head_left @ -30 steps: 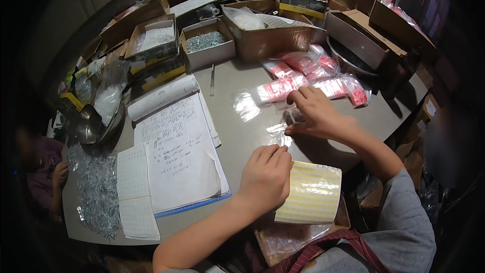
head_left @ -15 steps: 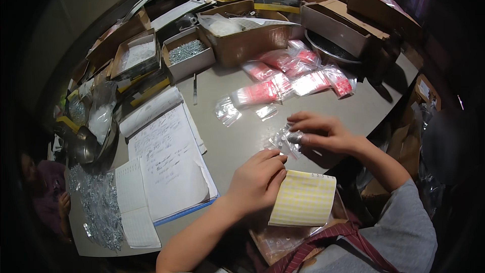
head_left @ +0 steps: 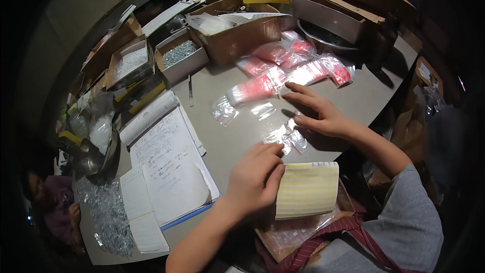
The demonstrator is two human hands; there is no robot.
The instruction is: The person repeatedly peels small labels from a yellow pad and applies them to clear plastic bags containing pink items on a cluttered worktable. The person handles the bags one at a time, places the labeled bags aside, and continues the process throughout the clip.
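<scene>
Several small clear zip bags lie on the table between my hands. My left hand rests at the near side of these bags, fingertips at their edge, the thumb apart. Just right of that thumb is a sheet of yellow-and-white checked labels, lying over a clear-covered board at the table's near edge. My right hand is held open above the right side of the bags, fingers spread and thumb near them. Beyond it lies a pile of red-and-clear plastic bags.
An open notebook lies left of my hands, with a pen beyond it. Bagged metal pieces cover the table's left end. A box of small metal parts and a large carton stand at the back. Another person's hand shows far left.
My right hand has opened and moved slightly up, away from the small clear bags. A dark grey piece at its thumb no longer shows. My left thumb has parted from the fingers.
</scene>
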